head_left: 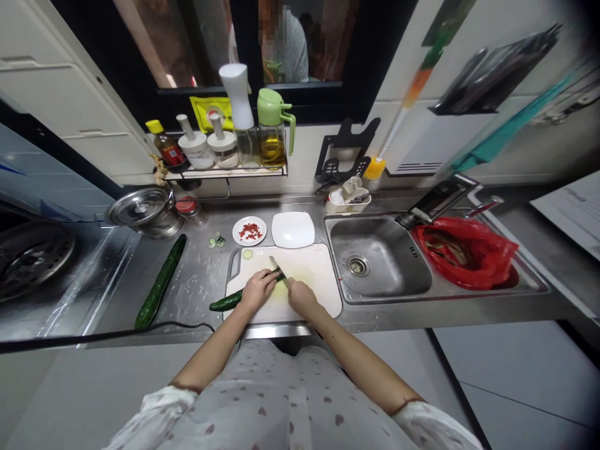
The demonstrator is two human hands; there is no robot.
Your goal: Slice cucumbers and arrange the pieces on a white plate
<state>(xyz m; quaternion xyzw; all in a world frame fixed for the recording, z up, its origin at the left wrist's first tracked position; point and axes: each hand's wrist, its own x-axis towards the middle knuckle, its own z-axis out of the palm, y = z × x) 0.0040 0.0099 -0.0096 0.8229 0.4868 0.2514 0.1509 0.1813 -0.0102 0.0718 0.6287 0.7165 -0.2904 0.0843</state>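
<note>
My left hand (259,289) is closed over a dark green cucumber (225,302), pressing it onto the white cutting board (319,294). The cucumber lies slantwise, and its middle is hidden under my fingers. In my right hand (302,297) is a kitchen knife (280,267), gripped by its handle. Its blade crosses the cucumber's right end, close to my left fingertips. One pale cucumber slice (247,254) rests near the board's upper left corner.
A second cucumber (160,282) lies on the steel counter at left. Behind the board stand a plate of chopped red pieces (250,232) and a white square plate (293,230). The sink (379,259) is at right, with a red plastic bag (469,253) beside it.
</note>
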